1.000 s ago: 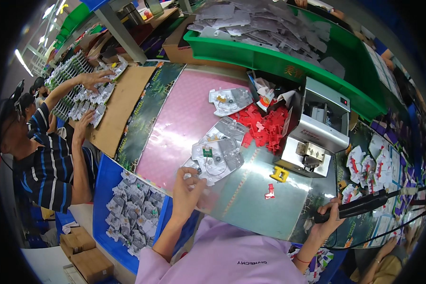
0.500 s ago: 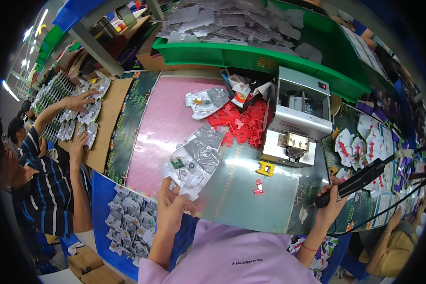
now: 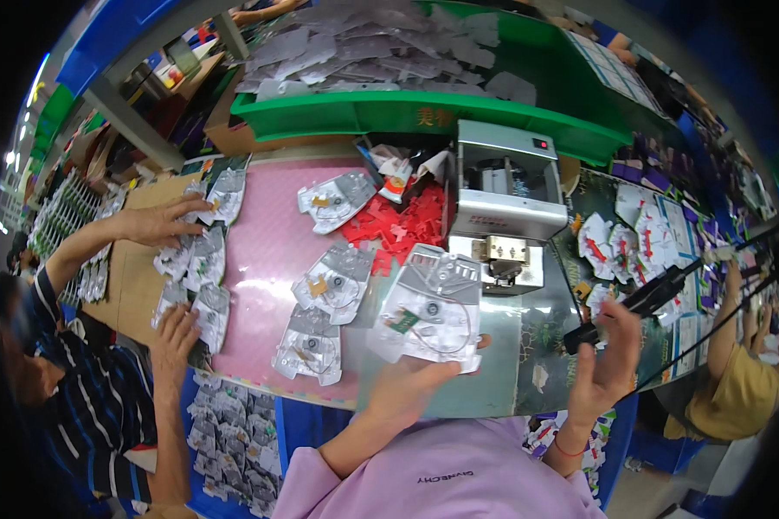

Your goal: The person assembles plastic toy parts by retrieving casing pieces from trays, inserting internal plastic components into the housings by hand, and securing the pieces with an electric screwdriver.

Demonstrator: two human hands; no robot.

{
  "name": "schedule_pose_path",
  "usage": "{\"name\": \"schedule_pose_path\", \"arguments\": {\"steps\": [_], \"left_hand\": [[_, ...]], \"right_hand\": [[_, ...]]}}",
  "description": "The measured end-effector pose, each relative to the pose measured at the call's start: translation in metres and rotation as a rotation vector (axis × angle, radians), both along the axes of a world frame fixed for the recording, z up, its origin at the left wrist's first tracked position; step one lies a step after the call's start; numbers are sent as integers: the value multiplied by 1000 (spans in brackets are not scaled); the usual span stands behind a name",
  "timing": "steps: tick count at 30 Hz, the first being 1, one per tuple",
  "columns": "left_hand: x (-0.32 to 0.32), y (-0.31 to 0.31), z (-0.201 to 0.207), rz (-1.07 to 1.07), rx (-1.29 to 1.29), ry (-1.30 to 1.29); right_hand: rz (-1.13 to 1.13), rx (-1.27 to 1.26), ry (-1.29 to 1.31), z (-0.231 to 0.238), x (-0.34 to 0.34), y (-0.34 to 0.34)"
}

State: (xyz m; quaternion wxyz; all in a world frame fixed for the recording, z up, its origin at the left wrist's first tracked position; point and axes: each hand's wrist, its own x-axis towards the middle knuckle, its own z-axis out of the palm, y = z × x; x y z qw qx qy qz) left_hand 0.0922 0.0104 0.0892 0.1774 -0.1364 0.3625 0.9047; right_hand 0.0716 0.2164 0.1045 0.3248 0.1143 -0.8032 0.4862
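My left hand grips the lower edge of a white-and-grey plastic housing, which carries a small green circuit board and a thin wire. My right hand is beside a black handheld power tool with a cable; its fingers are apart and slightly blurred, overlapping the tool in view. Left of the held piece, two similar housings with a yellowish part, an upper one and a lower one, lie on the pink mat. Another housing rests farther back.
Red plastic pieces are heaped left of a metal machine. Behind stands a green bin of clear plastic sheets. At left, a co-worker's hands touch more housings. Blue bins of parts sit below the table edge.
My left hand has moved right with the housing, now in front of the machine. Two housings now show on the mat at left. My right hand's fingers have opened from around the black tool.
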Motion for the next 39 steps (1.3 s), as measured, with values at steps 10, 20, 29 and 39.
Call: {"name": "schedule_pose_path", "arguments": {"steps": [10, 20, 29, 39], "left_hand": [[4, 30, -12, 55, -52, 140], [9, 33, -22, 102, -244, 289], [13, 21, -5, 89, 47, -24], [13, 26, -17, 97, -92, 43]], "right_hand": [[345, 510, -37, 41, -19, -56], [298, 601, 149, 27, -17, -69], [671, 393, 388, 2, 1, -54], [744, 337, 391, -16, -3, -50]]}}
